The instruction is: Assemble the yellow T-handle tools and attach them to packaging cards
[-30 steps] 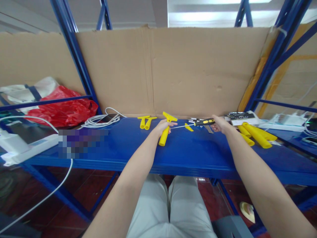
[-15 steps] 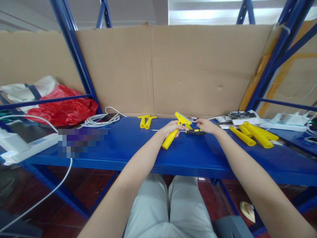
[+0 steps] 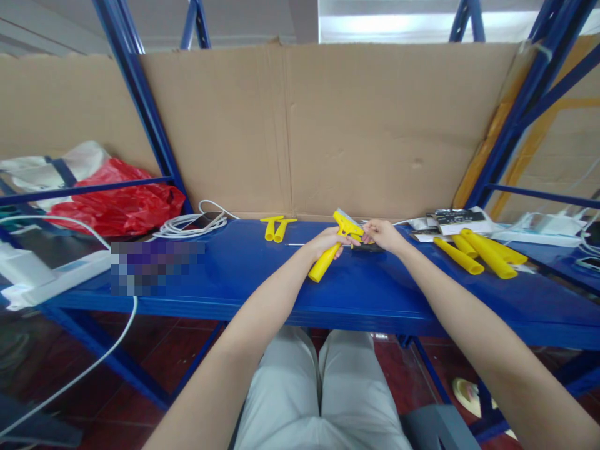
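My left hand [image 3: 332,242] is wrapped around the neck of a yellow scraper [image 3: 319,265], whose wide head with a pale blade edge tilts up and away. At the right end of that head my right hand [image 3: 382,235] has its fingers pinched together. Whatever is between those fingertips is too small to make out. Beneath both hands a screwdriver [image 3: 370,248] with a dark handle lies on the blue table, partly covered. Two yellow T-shaped handles [image 3: 280,231] lie farther back on the left.
Several yellow tubes [image 3: 487,255] lie at the right beside black-and-white packets [image 3: 462,222]. A coiled white cable [image 3: 187,228], a red plastic bag [image 3: 126,200] and a power strip [image 3: 70,281] are on the left. A cardboard panel [image 3: 351,131] stands along the back of the table.
My right hand has moved left from the table near the screwdriver to the scraper's head. The scraper has turned and shifted slightly in my left hand.
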Tool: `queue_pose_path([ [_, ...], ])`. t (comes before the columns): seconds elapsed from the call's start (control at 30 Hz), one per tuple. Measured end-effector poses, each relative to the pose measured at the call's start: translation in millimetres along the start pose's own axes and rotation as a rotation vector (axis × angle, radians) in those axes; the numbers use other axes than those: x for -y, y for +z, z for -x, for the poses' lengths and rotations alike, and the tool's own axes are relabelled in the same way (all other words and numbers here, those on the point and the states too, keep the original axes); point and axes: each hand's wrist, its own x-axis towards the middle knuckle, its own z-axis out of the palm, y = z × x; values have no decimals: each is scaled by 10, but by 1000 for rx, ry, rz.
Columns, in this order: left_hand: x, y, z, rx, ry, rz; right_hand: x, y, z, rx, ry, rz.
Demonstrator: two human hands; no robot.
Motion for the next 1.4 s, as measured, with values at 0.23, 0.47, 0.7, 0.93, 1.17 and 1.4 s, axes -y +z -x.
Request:
queue_pose_path([
  [0.23, -24, 13, 15, 22, 20, 11, -3, 6, 10, -6, -47, -20],
  [0.47, -35, 34, 26, 59, -15, 22, 43, 12, 38, -8, -113, 37],
  [0.7, -59, 86, 44, 46, -25, 38, 42, -11, 40, 17, -115, 63],
  [0.93, -41, 84, 51, 45, 9, 42, 46, -36, 42, 36, -120, 14],
  [1.17, -60, 41, 47, 26, 10, -32, -36, -170, -16, 20, -31, 13],
  [1.4, -155, 17, 80, -189, -30, -257, -284, -516, -39, -143, 78, 553],
])
